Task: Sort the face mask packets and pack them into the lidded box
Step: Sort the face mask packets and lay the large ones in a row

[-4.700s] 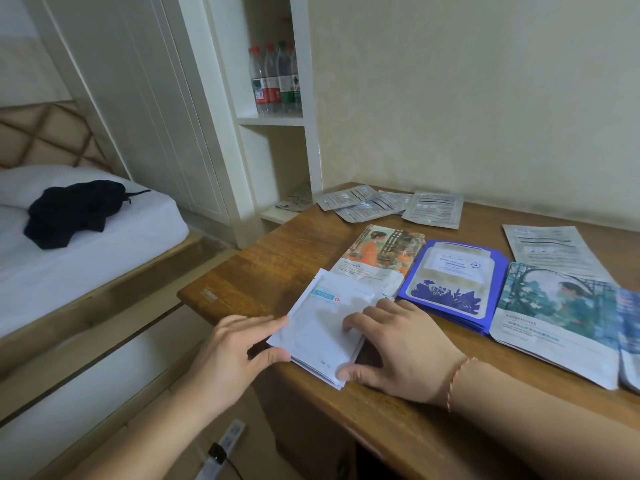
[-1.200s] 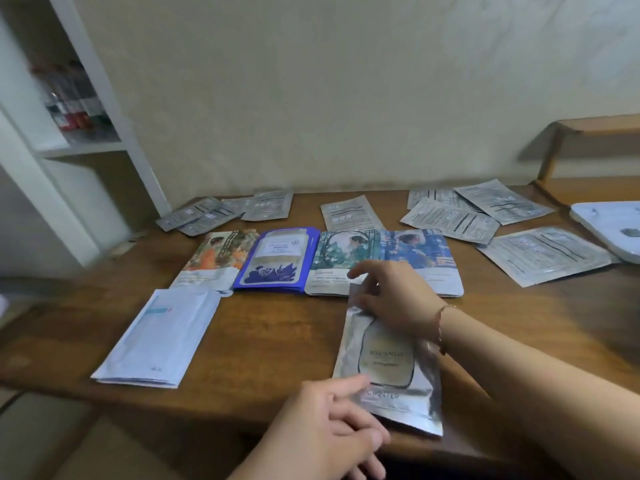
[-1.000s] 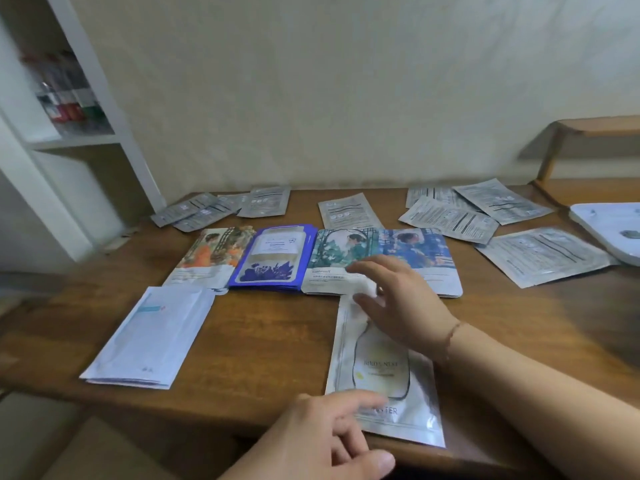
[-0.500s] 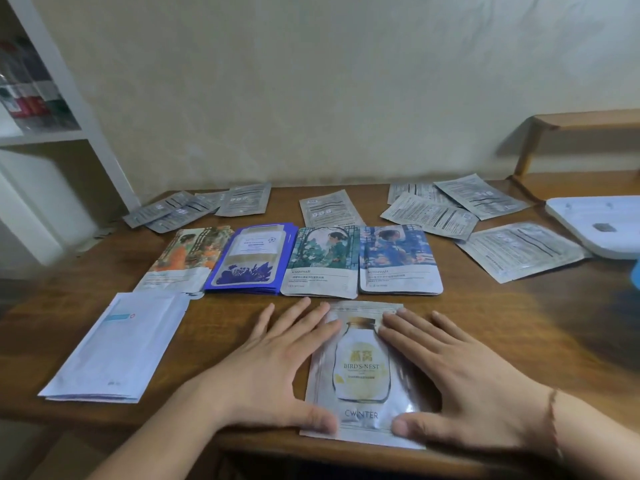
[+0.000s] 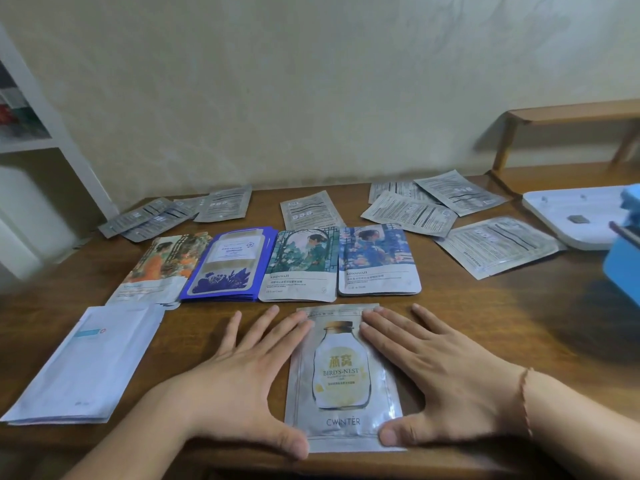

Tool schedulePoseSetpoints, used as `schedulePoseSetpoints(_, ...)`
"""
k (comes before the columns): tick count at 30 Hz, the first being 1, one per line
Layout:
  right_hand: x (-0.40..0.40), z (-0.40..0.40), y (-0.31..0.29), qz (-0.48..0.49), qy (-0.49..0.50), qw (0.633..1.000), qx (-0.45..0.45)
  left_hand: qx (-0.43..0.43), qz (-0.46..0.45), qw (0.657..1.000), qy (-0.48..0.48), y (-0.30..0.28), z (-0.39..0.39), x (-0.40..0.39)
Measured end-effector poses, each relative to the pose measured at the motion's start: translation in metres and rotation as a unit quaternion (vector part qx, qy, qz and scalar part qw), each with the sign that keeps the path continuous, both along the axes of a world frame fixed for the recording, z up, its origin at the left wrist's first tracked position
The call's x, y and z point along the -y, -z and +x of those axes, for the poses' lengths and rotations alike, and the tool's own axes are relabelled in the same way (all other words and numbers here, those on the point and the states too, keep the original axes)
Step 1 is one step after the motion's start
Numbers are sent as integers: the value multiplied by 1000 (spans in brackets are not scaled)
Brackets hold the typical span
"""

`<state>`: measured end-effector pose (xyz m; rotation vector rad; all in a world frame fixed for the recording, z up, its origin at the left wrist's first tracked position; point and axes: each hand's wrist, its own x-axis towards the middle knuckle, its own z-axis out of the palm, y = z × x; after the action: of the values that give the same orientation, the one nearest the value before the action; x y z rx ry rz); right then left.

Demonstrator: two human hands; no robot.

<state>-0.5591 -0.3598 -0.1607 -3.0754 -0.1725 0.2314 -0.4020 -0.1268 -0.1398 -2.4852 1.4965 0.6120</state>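
A silver bird's-nest mask packet [image 5: 341, 379] lies flat at the desk's near edge. My left hand [image 5: 242, 379] and my right hand [image 5: 433, 372] lie flat on either side of it, fingers straight, fingertips and thumbs touching its edges. Behind it sits a row of sorted stacks: orange packets [image 5: 159, 268], blue packets [image 5: 228, 265], green packets [image 5: 301, 265] and dark-blue picture packets [image 5: 377, 261]. A white packet stack [image 5: 86, 362] lies at the left. A white lid [image 5: 571, 216] and part of a blue box [image 5: 623, 261] show at the right edge.
Grey packets lie face down along the back of the wooden desk [image 5: 502, 341]: several at the left [image 5: 180, 213], one in the middle [image 5: 310, 209], several at the right [image 5: 450, 216]. A white shelf unit [image 5: 38, 150] stands left, a wooden rack [image 5: 571, 133] at the back right.
Both hands moved from squaring the white stack at the left to the silver packet. They turned it upright and now frame it with flat fingers. The view shifted right.
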Motion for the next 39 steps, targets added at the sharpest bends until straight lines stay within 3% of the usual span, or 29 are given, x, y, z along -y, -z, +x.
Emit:
schedulePoseSetpoints(6, 4, -1, 0, 20, -10, 1000, 12, -45, 36, 998, -10, -11, 4, 2)
schedulePoseSetpoints(19, 6, -5, -2, 10, 11, 1000, 11, -56, 62, 996, -4, -22, 2, 11)
schedulePoseSetpoints(29, 6, -5, -1, 0, 10, 1000, 14, -95, 41, 993, -52, -33, -10, 11)
schedulePoseSetpoints(36, 5, -5, 1, -7, 7, 1000, 13, -77, -6, 997, -2, -16, 1, 2)
schedulePoseSetpoints(39, 19, -8, -11, 84, 42, 995, 44, -83, -43, 996, 3, -15, 3, 4)
